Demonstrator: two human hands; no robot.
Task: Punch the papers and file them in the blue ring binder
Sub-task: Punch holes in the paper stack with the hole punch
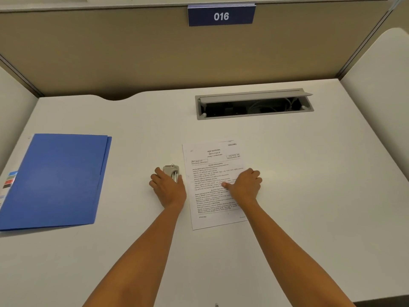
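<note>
Printed white papers [211, 169] lie in the middle of the white desk, slightly tilted. A small metal hole punch [171, 170] sits just left of the papers' left edge. My left hand [168, 188] rests over the punch, fingers wrapped around it. My right hand [245, 185] lies on the right half of the papers, fingers curled, thumb pointing left across the text. The blue ring binder [55, 180] lies closed at the desk's left side, apart from both hands.
An open grey cable tray [254, 104] is set into the desk [309, 173] behind the papers. Beige partition walls enclose the desk at the back and both sides, with a blue "016" sign [221, 16] on top.
</note>
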